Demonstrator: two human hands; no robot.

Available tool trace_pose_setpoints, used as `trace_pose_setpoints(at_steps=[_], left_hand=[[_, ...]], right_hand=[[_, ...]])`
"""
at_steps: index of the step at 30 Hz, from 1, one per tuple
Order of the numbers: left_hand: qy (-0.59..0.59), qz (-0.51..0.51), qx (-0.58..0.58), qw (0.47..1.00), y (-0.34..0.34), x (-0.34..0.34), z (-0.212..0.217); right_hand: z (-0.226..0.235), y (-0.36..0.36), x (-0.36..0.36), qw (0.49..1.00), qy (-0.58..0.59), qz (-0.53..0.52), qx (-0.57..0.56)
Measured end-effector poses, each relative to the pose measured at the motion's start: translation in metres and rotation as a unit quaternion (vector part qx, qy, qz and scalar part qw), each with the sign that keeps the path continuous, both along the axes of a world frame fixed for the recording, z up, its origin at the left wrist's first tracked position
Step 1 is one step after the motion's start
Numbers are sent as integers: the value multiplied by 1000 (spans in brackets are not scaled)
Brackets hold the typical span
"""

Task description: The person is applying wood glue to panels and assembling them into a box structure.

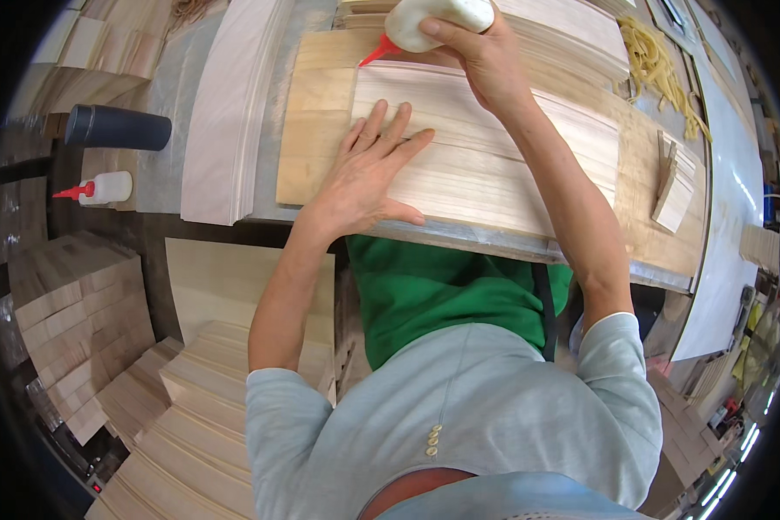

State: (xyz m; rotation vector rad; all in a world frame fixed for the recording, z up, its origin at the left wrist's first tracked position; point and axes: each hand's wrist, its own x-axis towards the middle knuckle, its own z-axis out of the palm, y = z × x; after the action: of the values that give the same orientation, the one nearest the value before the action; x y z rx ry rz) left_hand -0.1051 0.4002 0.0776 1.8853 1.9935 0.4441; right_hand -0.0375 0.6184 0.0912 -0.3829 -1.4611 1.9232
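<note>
The right hand [481, 52] squeezes a white glue bottle with red nozzle [433, 19] over the pale thin wood strips [485, 156] on the counter [659, 251]; the left hand [368, 169], fingers spread, presses them flat; a hard squeeze risks flooding glue; a slipping palm could shift them.

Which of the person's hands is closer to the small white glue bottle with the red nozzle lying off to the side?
Left. The left hand lies flat on the pale wood strips, nearer that spare white glue bottle; the right hand is farther off, gripping another glue bottle.

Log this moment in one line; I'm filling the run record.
left hand: flat on wood strips | right hand: holds glue bottle, red nozzle down
</note>
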Motion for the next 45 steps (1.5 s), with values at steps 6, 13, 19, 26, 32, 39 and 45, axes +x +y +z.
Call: trace_pose_setpoints(at_steps=[6, 13, 19, 26, 32, 39, 45], left_hand=[[-1, 1, -10, 1000, 1, 0, 2], [-1, 11, -25, 1000, 2, 2, 4], [5, 14, -41, 999, 3, 3, 6], [16, 31, -67, 997, 7, 8, 15], [16, 43, -79, 996, 12, 15, 22], [27, 34, -68, 997, 12, 18, 23], [35, 13, -48, 998, 13, 15, 23]], right_hand=[[0, 3, 2, 998, 9, -20, 60], [9, 16, 30, 992, -37, -44, 108], [19, 29, 71, 984, -77, -76, 141], [22, 52, 137, 971, -114, -138, 158], [7, 87, 220, 976, -100, -177, 81], [14, 111, 285, 961, -109, -230, 111], [42, 100, 292, 944, -136, -265, 138]])
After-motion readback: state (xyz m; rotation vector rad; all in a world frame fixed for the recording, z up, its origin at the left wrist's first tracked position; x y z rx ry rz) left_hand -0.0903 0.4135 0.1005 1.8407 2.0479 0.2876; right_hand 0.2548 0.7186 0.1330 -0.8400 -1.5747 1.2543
